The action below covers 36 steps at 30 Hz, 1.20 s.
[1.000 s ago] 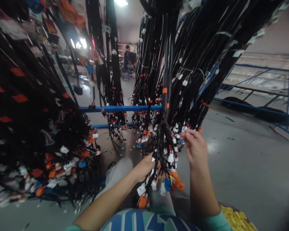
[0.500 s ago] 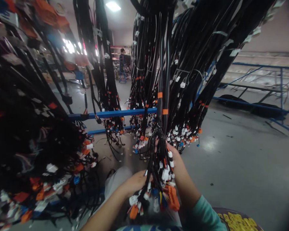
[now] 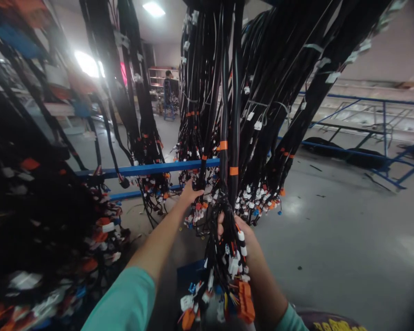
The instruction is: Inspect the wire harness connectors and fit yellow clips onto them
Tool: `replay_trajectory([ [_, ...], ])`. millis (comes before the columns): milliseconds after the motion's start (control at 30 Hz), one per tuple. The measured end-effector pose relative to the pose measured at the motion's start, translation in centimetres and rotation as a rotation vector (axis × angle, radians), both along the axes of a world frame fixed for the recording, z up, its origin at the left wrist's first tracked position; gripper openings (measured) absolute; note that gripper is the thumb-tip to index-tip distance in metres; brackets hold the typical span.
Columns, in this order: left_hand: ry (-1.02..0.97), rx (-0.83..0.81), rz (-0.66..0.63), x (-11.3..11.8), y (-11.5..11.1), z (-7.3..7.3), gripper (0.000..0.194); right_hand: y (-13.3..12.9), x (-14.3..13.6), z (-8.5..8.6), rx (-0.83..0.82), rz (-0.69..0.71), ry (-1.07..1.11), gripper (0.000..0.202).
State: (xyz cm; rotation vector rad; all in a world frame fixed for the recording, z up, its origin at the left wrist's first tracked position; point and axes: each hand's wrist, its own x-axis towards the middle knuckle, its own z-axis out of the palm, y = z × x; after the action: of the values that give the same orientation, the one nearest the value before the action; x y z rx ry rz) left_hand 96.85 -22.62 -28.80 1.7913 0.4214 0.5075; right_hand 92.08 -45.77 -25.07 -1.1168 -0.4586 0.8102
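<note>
A black wire harness [image 3: 228,177] with orange tape bands hangs in the centre, its lower end branching into white, blue and orange connectors. My right hand [image 3: 243,230] is wrapped round the branching part, with fingertips showing on its left side. A large orange connector [image 3: 245,301] dangles below that hand. My left hand [image 3: 190,194] reaches forward beside another dark hanging bundle [image 3: 204,161], thumb stretched to the right and apart from the other fingers. Part of that hand's grip is hard to make out, but nothing shows held in it.
A blue rail [image 3: 158,168] crosses behind the harness. Thick bundles [image 3: 262,115] hang to the right, and a blurred mass of cables [image 3: 37,197] fills the left. A container of yellow pieces [image 3: 338,325] stands low right. A person [image 3: 169,76] is far back.
My left hand has left the connectors at the lower end and moved up and forward to the hanging bundles. My right hand still grips the harness. The view has shifted slightly.
</note>
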Motion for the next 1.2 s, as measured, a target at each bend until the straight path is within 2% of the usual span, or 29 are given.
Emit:
replay_trajectory([
  [67,0.034,0.013,-0.034,0.9,-0.1,-0.4,0.040,0.0,0.0,0.0,0.008,-0.034,0.028,0.035],
  [167,0.060,-0.003,-0.092,-0.2,-0.2,-1.0,0.030,-0.2,0.3,0.1,0.027,-0.063,0.049,0.030],
  [267,0.062,-0.069,-0.158,-3.5,0.0,-1.3,0.032,-0.6,1.3,0.1,0.058,-0.054,0.024,0.030],
  [367,0.062,-0.171,-0.218,-8.1,0.1,-1.0,0.033,-0.9,2.6,-0.4,0.051,-0.068,-0.018,0.034],
  [467,0.087,-0.284,-0.287,-13.1,0.1,0.2,0.027,-1.0,3.4,-0.9,0.032,-0.173,-0.089,0.038],
  [600,0.152,-0.426,-0.420,-18.8,-1.1,2.9,0.024,0.2,3.6,-1.6,-0.007,-0.253,-0.203,0.039],
  [733,0.167,-0.622,-0.633,-22.3,-4.0,5.5,0.032,2.5,2.5,-2.2,-0.153,-0.306,-0.430,0.050],
  [833,0.112,-0.711,-0.725,-23.7,-6.2,6.3,0.036,3.1,0.5,-2.4,-0.250,-0.349,-0.620,0.062],
  [900,0.064,-0.779,-0.757,-24.1,-7.4,6.1,0.036,2.4,-1.8,-2.3,-0.238,-0.288,-0.612,0.061],
  [1033,-0.043,-0.889,-0.764,-24.2,-9.2,5.5,0.033,-0.4,-7.1,-2.4,-0.072,0.183,-0.283,0.059],
  [1067,-0.044,-0.897,-0.757,-24.2,-9.5,5.4,0.033,-1.1,-8.3,-2.6,-0.039,0.265,-0.241,0.058],
  [1133,0.015,-0.869,-0.722,-24.0,-10.1,5.5,0.033,-2.1,-9.8,-3.0,-0.001,0.307,-0.239,0.055],
  [1200,0.112,-0.790,-0.661,-23.6,-10.3,5.6,0.030,-2.7,-10.3,-3.5,0.002,0.264,-0.262,0.050],
])
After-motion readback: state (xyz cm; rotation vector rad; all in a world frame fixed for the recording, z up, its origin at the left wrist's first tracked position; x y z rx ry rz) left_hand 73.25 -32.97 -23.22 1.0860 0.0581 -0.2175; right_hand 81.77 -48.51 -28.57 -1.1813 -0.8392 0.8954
